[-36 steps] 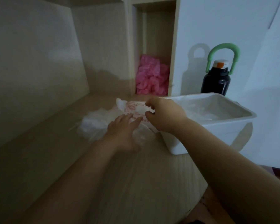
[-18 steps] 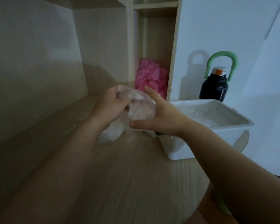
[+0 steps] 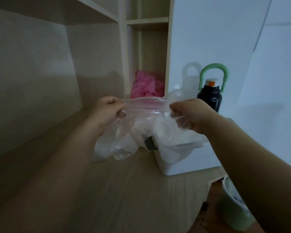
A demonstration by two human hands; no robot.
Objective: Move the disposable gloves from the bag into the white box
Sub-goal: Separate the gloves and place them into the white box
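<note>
The left hand (image 3: 109,108) and right hand (image 3: 191,113) each pinch one end of the clear bag (image 3: 146,106), holding its top edge taut above the bench (image 3: 124,190). Crumpled disposable gloves (image 3: 160,130) sag inside it, over the white box (image 3: 183,167). Pinkish marks on the bag are too blurred to read.

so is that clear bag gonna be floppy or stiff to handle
Likely floppy: the clear bag sags below its top edge, stretched between the left hand and right hand. Probably light, since pinches alone hold it up. Its glossy film may slip.
</note>
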